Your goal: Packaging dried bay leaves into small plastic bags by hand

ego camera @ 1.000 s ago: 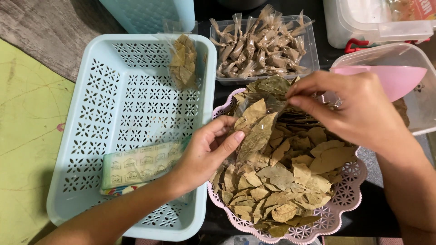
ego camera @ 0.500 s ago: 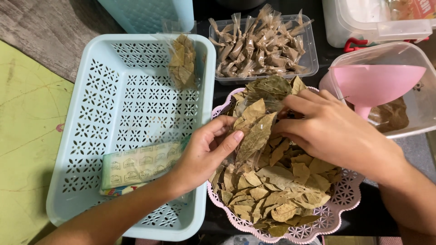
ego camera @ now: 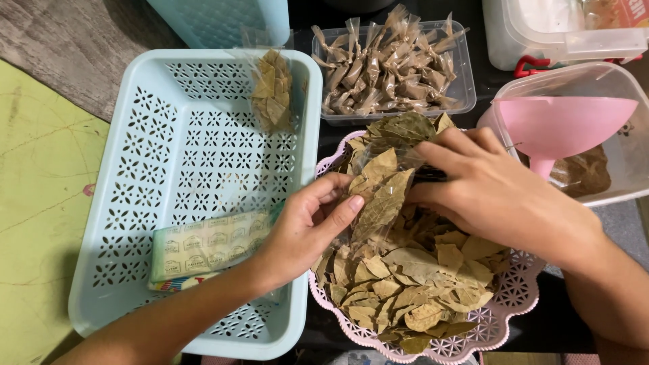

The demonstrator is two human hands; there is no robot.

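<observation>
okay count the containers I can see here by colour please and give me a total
Light blue baskets: 2, one only partly in view at the top
Pink tray of dried leaves: 1
Clear plastic tubs: 3 (small packets, pink funnel, lidded one)
Total: 6

Left hand (ego camera: 307, 226) and right hand (ego camera: 500, 196) on leaf bag (ego camera: 380, 196)

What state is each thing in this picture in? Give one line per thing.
clear bag: part-filled with leaves, pinched by left hand
right hand: at the bag's mouth
pink basket: heaped with dried leaves
blue basket: holds one filled bag
clear tub: full of small packets
</observation>
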